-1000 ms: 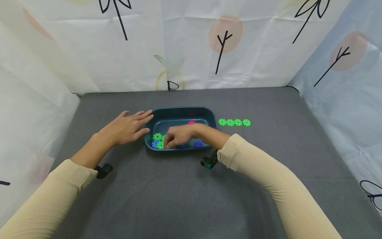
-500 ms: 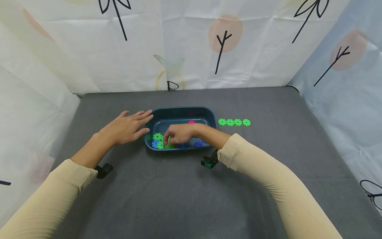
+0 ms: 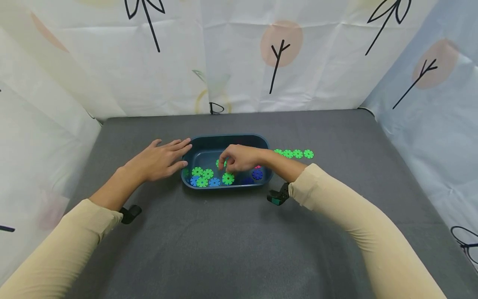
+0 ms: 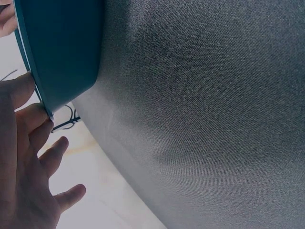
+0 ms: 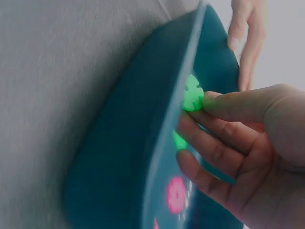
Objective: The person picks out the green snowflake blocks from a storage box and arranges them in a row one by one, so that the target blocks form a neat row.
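My right hand (image 3: 242, 158) is over the dark teal tray (image 3: 228, 187), pinching a green notched disc (image 5: 193, 94) between thumb and fingertip. In the head view that green disc (image 3: 228, 178) shows just below the thumb. My left hand (image 3: 158, 161) lies at the tray's left end, its extended fingers and thumb touching the rim, as the left wrist view also shows. Inside the tray are several more green discs (image 3: 197, 171), blue discs (image 3: 214, 182) and a dark blue disc (image 3: 257, 174). A pink disc (image 5: 176, 194) lies there too, mostly hidden by my right forearm in the head view.
To the right of the tray, several green discs (image 3: 297, 153) lie in a row on the grey table (image 3: 209, 241); my forearm overlaps the row's left end. White printed cloth (image 3: 239, 62) hangs behind and on both sides.
My right hand has lifted from the tray's left-front part and moved right and back with a green disc in its fingers. The left hand has stayed at the rim.
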Tool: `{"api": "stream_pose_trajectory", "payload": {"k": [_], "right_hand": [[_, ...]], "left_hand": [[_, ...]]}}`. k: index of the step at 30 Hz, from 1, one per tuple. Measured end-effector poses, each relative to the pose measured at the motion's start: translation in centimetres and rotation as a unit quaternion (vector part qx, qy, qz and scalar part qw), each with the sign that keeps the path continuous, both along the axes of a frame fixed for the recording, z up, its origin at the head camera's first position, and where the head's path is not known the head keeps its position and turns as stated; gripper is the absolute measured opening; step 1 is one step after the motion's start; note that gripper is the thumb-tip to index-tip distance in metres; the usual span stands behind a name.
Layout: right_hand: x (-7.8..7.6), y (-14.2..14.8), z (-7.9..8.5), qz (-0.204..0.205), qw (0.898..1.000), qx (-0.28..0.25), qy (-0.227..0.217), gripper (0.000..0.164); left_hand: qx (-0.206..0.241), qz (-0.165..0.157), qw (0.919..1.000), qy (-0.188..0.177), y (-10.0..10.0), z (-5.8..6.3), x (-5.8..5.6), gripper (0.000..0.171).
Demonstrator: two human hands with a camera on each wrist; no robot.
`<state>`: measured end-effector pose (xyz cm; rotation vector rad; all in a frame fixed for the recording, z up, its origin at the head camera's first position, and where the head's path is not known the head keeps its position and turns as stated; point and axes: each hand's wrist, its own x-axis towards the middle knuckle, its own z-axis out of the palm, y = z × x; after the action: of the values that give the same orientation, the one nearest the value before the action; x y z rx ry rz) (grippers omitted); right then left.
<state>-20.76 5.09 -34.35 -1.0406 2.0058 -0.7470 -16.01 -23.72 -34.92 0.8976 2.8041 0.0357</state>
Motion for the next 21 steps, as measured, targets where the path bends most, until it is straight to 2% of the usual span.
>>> {"api": "stream_pose_trajectory", "payload": {"k": [11,18,21], "right_hand": [[-1.6,6.9,2.1,-0.104,0.993,-0.012,0.053,0.023],[-2.3,11.6,2.6,-0.189,0.979,-0.038,0.061,0.019],[-2.4,13.7,2.5,-0.226,0.971,-0.03,0.076,0.018]], "left_hand": [[0.0,-0.002,1.0,0.002,0.1,0.1,0.2,0.062],[-0.004,-0.004,1.0,0.001,0.1,0.2,0.1,0.062],[-0.004,-0.003,1.0,0.001,0.1,0.2,0.1,0.062]]}}
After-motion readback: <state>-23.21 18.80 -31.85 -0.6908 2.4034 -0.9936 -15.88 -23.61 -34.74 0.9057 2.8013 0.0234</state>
